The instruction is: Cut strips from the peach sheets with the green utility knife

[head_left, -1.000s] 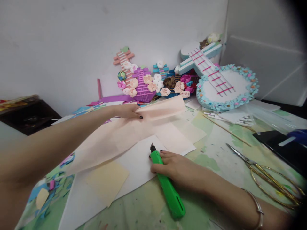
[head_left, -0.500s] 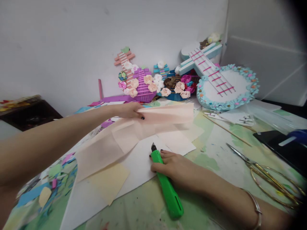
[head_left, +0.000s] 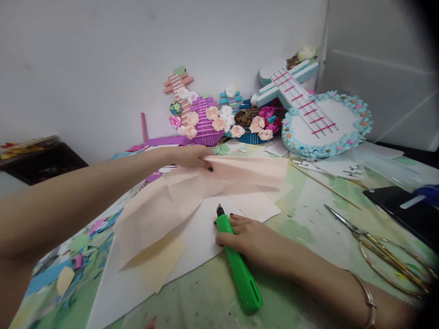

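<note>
My left hand [head_left: 192, 156] reaches across the table and pinches the upper edge of a pale peach sheet of paper [head_left: 192, 194], lifted and creased above the other sheets. My right hand [head_left: 248, 240] rests on the table, closed around a bright green utility knife [head_left: 238, 267] whose short blade points away from me onto a white sheet [head_left: 202, 233]. A pale yellow piece of paper [head_left: 161, 262] lies partly under the peach sheet.
Gold-handled scissors [head_left: 380, 251] lie at the right, beside a thin wooden stick [head_left: 325, 185] and a black tablet-like slab [head_left: 408, 212]. Foam guitar models with paper flowers [head_left: 322, 121] lean on the back wall. Coloured paper scraps [head_left: 72, 265] litter the left.
My left hand has drawn the peach sheet to the right and lifted it, so it folds and bunches more. My right hand and the knife stay nearly still.
</note>
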Demonstrator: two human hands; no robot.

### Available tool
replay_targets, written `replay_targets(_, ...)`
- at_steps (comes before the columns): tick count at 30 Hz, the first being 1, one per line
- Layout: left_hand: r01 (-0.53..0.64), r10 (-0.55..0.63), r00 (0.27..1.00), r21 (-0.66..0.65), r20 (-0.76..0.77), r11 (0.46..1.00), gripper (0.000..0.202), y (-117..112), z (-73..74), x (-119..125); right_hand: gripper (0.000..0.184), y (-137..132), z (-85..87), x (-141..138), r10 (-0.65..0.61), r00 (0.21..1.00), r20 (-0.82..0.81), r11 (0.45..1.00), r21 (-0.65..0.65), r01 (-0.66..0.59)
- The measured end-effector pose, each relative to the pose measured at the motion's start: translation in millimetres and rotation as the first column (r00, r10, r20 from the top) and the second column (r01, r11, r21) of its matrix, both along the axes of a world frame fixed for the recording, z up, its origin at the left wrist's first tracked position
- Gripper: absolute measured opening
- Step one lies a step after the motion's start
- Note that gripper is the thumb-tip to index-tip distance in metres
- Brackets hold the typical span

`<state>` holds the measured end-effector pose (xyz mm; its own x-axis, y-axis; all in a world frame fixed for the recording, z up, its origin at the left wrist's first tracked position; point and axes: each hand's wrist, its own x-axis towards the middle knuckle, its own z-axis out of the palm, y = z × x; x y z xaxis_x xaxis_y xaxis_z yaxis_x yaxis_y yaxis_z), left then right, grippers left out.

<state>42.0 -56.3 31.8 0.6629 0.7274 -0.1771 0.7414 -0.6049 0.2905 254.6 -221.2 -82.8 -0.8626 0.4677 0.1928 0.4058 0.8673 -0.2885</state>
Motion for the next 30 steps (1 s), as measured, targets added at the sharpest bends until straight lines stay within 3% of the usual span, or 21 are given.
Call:
replay_targets(12, 0.011, -0.01, 0.999, 0.025, -0.039, 1.0, 0.026, 12.2, -2.6, -14.1, 0.02, -1.2, 4.9, 0.1, -0.012, 0.999, 0.039, 1.0, -0.007, 0.013)
replay_targets(24, -0.009, 0.009, 1.0, 0.021, 0.018, 1.0, 0.031, 12.2, 7.5, -24.2, 0.021, -1.3, 4.2, -0.8, -0.014, 0.999, 0.035, 1.0, -0.028, 0.015)
replay_targets(30, -0.061, 0.061, 0.998, 0.002, 0.015, 0.998, 0.031, 21.2, 0.8, -38.0, 0.021, -0.5, 0.1, 0.6, 0.0, 0.999, 0.036, 0.999, 0.037, -0.001)
